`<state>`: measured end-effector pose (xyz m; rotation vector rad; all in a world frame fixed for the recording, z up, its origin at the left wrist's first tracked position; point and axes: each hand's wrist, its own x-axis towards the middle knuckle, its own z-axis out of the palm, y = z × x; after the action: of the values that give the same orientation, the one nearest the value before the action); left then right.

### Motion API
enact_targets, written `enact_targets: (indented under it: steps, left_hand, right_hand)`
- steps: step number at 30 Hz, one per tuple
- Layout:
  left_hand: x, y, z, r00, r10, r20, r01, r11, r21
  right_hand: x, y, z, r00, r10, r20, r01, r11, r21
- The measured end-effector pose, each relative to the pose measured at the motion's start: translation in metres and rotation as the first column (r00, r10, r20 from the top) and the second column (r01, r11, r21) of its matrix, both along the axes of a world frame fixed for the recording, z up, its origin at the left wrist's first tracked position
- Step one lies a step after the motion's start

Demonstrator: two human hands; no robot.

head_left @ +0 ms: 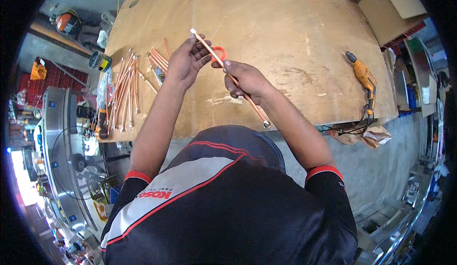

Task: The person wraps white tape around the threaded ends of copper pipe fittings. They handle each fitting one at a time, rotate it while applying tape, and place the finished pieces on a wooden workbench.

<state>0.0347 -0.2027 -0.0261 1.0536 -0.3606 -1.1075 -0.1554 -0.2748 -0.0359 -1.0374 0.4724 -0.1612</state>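
Note:
A long copper tube with a white tip at its far end and a metal fitting at its near end is held slantwise over the wooden table. My right hand grips the tube around its middle. My left hand touches the tube's upper part with its fingertips. A small red ring shows right behind the tube, between the two hands; whether it sits on the tube I cannot tell.
Several more copper tubes lie in a bundle on the table's left side, with a small can beside them. An orange power drill with its cable lies at the right edge. A standing fan is at lower left.

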Motion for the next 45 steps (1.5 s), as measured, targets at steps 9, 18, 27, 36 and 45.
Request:
enact_targets:
  steps: [9,18,27,36,45]
  left_hand:
    - [-0.031,0.069,-0.003,0.509,0.172,0.844,-0.274,0.961,-0.031]
    - [-0.031,0.104,0.108,-0.502,-0.215,0.838,0.323,0.851,0.413]
    - [-0.008,0.097,0.185,-0.697,-0.259,0.668,0.218,0.812,0.541]
    - [-0.006,0.091,0.209,-0.696,-0.069,0.715,0.436,0.751,0.496]
    - [-0.009,0.116,0.252,-0.735,-0.161,0.659,0.323,0.772,0.548]
  right_hand:
    - [0.024,0.011,0.018,0.973,0.207,-0.101,-0.221,0.963,-0.155]
    - [-0.004,0.034,0.054,0.803,0.549,-0.231,-0.581,0.636,-0.508]
    - [-0.029,-0.008,0.111,0.786,0.507,-0.354,-0.594,0.461,-0.659]
    - [-0.043,-0.043,0.139,0.717,0.576,-0.393,-0.649,0.344,-0.679]
    - [-0.056,-0.031,0.174,0.837,0.435,-0.333,-0.392,0.051,-0.919]
